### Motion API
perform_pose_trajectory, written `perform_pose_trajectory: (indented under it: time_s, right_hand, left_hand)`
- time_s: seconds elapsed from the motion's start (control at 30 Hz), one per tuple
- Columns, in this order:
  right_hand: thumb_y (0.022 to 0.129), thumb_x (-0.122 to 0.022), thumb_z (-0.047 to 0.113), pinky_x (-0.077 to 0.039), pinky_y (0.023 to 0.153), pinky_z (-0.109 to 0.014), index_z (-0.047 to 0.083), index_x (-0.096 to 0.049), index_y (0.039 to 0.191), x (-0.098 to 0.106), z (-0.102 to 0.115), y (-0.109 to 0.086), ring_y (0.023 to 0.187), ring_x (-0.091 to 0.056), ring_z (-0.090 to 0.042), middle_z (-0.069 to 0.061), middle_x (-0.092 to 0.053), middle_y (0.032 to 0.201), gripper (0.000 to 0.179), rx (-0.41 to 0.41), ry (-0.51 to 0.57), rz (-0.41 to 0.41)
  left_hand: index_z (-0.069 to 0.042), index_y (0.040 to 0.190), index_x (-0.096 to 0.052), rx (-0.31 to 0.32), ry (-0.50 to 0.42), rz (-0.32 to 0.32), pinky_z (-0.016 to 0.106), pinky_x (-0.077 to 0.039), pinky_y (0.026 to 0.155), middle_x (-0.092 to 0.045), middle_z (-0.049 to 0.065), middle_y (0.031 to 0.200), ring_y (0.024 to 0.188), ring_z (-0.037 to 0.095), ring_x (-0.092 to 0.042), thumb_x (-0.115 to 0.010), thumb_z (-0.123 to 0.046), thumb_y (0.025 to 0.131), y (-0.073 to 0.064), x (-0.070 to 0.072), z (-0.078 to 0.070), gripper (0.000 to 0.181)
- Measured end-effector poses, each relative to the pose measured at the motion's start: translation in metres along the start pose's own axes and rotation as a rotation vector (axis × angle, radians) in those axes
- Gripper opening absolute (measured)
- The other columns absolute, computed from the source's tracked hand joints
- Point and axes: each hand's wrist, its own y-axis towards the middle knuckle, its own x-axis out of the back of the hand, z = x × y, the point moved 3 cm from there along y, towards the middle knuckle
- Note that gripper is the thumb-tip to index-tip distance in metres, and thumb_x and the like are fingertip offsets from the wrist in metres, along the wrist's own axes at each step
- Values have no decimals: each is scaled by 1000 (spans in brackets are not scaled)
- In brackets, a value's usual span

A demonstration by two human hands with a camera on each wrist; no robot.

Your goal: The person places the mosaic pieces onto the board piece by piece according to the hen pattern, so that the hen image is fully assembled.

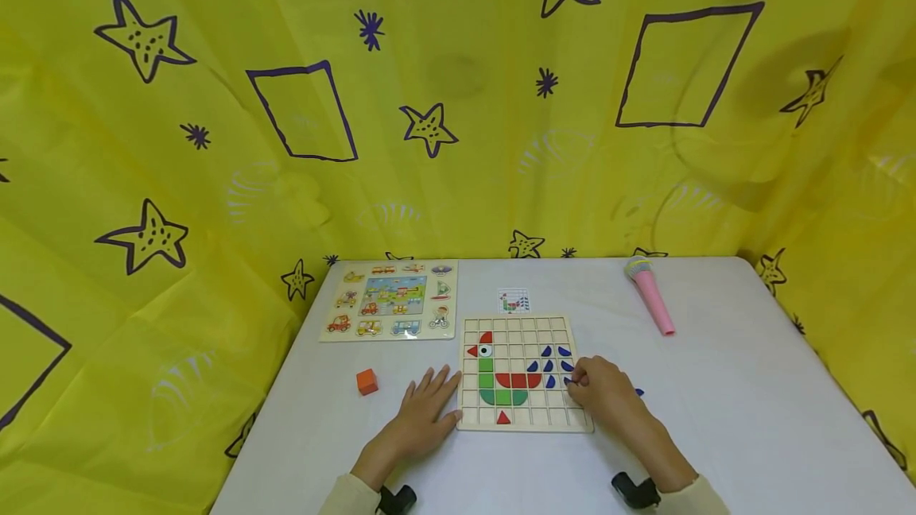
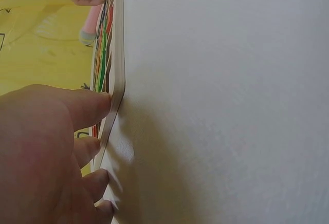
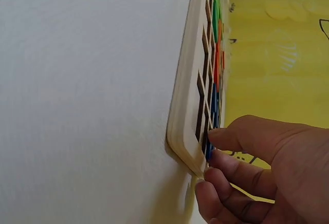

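A wooden grid board (image 1: 547, 417) lies on the white table, with a bird shape of red, green and blue pieces set in its cells. At the board's right side, my right hand (image 1: 610, 397) pinches a small blue piece (image 3: 208, 151) between thumb and forefinger, down at a cell. My left hand (image 1: 421, 420) lies flat with its fingers spread, and its thumb touches the board's left edge. Several blue half-round pieces (image 1: 547, 351) sit in the cells near my right hand. Another blue piece (image 1: 639, 392) lies on the table, partly behind that hand.
Behind the board is a small pattern card (image 1: 514, 301). A vehicle picture puzzle (image 1: 343, 334) lies at the back left, and an orange cube (image 1: 367, 381) sits left of my left hand. Toward the back right is a pink toy microphone (image 1: 654, 300). Yellow cloth hangs behind the table.
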Motion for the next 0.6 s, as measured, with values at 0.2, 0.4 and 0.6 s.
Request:
perform_pose_trajectory:
  time_s: [0.2,0.4,0.6]
  right_hand:
    - [93,-75,12,-52,73,-39,4,-70,98,12,-10,-5,84,-59,-22,-6,-66,93,11,-4,10,7]
    - [93,-76,15,-55,80,-49,2,-70,103,33,-32,-7,88,-62,-26,-9,-66,96,18,16,-54,7]
    - [89,-79,13,-53,81,-59,1,-66,111,51,-55,-15,96,-63,-35,-15,-63,105,28,68,-181,57]
  left_hand:
    - [-22,166,-36,-3,4,3,69,-9,128,-27,9,175,163,39,-15,-58,-44,106,0,0,1,68]
    - [-22,166,-35,-4,3,3,69,-9,128,-26,9,175,163,39,-14,-57,-45,106,0,0,0,68]
    - [-21,166,-36,0,-2,5,69,-9,128,-27,9,175,163,40,-15,-58,-44,106,-1,1,-1,68]
